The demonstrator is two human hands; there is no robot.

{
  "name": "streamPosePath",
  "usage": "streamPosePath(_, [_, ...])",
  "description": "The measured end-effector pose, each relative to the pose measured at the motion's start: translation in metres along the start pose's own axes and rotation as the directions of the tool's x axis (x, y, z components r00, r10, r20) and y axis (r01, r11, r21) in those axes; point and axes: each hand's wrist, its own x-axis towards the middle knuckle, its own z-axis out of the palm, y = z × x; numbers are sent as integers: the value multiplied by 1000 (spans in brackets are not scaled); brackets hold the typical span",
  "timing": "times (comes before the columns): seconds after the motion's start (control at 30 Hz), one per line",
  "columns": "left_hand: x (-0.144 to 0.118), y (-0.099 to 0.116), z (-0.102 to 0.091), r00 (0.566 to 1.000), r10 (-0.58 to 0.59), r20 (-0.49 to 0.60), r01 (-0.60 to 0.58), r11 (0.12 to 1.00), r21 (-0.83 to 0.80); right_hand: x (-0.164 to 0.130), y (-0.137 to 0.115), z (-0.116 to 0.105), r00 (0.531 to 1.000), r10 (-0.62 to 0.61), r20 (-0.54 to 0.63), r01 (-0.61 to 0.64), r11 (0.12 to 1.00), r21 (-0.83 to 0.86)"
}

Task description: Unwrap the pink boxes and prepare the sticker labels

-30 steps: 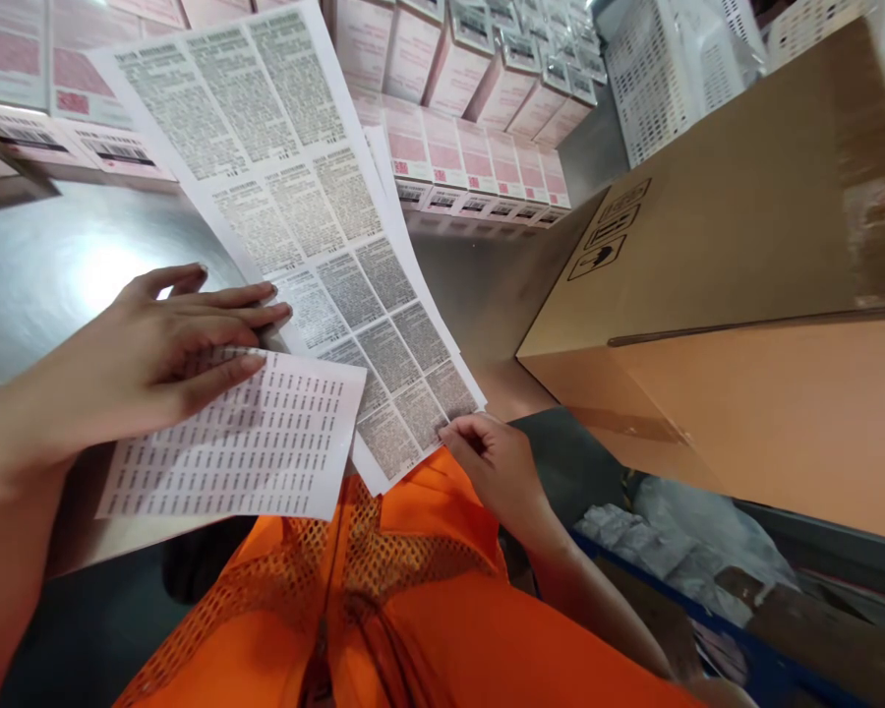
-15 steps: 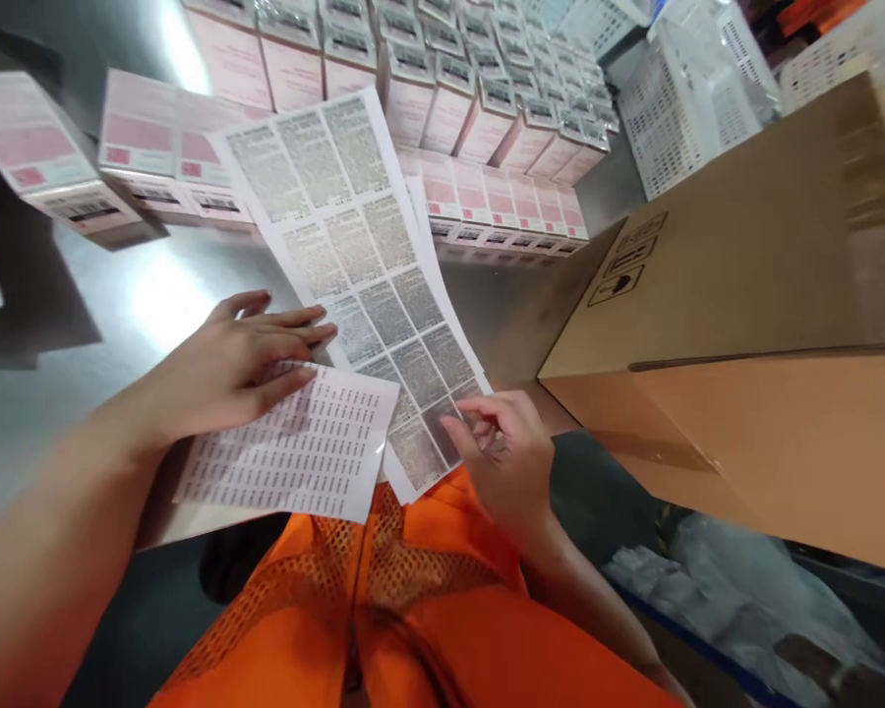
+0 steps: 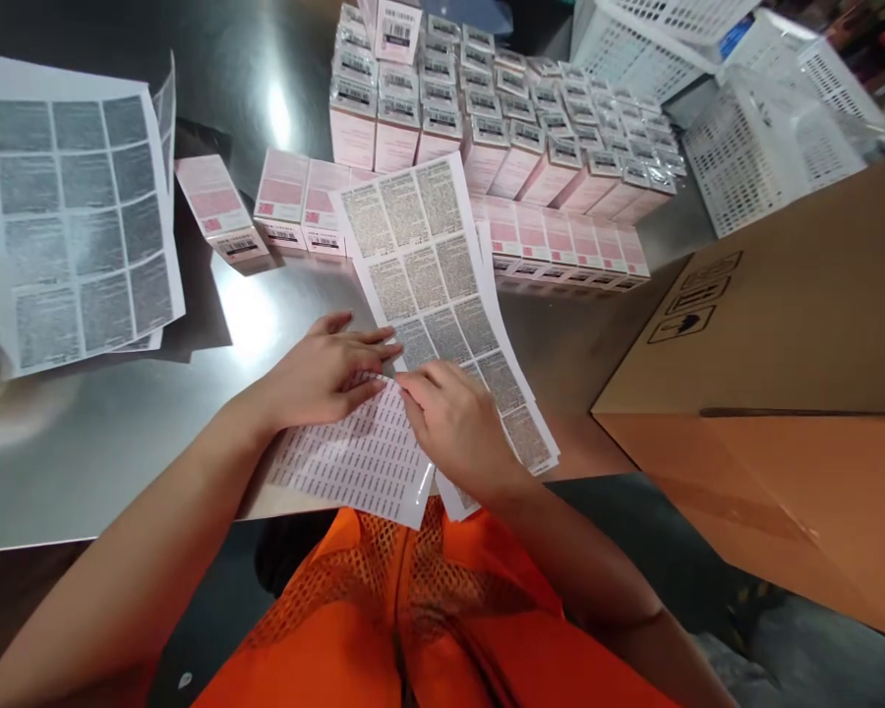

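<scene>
My left hand (image 3: 323,370) lies flat on the upper edge of a small white label sheet (image 3: 361,462) printed with rows of tiny text, holding it down at the table's near edge. My right hand (image 3: 453,425) has curled fingers, and its tips pinch at that sheet's top edge, touching the left fingertips. A long sheet of grey text stickers (image 3: 428,261) runs from under both hands away towards the boxes. What the right fingertips hold is hidden.
Rows of pink and white cartons (image 3: 553,241) stand beyond the sheets on the steel table (image 3: 118,433). Another sticker sheet (image 3: 74,216) lies at the far left. A large cardboard box (image 3: 782,344) stands to the right, with white plastic baskets (image 3: 767,138) behind it.
My right hand has moved left, from the long sheet's lower corner up to the small label sheet beside my left fingertips. The view has tilted up, showing more of the table.
</scene>
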Motion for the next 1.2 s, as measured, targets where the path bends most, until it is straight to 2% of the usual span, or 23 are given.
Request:
streamPosePath(0.27, [-1, -8, 4, 999, 37, 4, -37, 999, 25, -3, -12, 10, 985, -99, -140, 74, 982, -174])
streamPosePath(0.43, [-3, -14, 7, 999, 52, 4, -52, 999, -16, -2, -21, 7, 989, -61, -135, 34, 981, -192])
streamPosePath(0.47, [-3, -13, 7, 999, 49, 6, -49, 999, -15, -4, -21, 2, 989, -47, -138, 27, 990, -140])
streamPosePath(0.53, [-3, -9, 4, 999, 39, 13, -39, 999, 8, -12, -15, -10, 987, 2, -162, 13, 995, 95])
streamPosePath(0.6, [-3, -5, 2, 999, 26, 21, -27, 999, 26, -30, 1, -25, 972, 155, -176, -75, 916, 395])
streamPosePath(0.67, [-2, -5, 2, 1000, 20, 23, -20, 1000, 19, -55, 27, -38, 913, 374, -165, -219, 789, 574])
streamPosePath(0.73, [-2, -7, 3, 999, 35, 22, -35, 999, 9, -84, 55, -45, 814, 559, -157, -361, 699, 617])
streamPosePath(0.8, [-2, -10, 5, 998, 56, 7, -56, 998, 16, -111, 76, -46, 724, 677, -131, -478, 630, 612])
streamPosePath(0.87, [-3, -12, 6, 998, 70, -7, -70, 997, 40, -132, 87, -42, 670, 740, -62, -563, 561, 607])
streamPosePath(1.03, [-4, -16, 7, 996, 90, -5, -89, 994, 70, -147, 80, -33, 597, 796, 103, -630, 385, 675])
streamPosePath(1.2, [-5, -21, 10, 997, 77, -27, -75, 996, 47, -146, 79, -34, 576, 790, 212, -722, 370, 585])
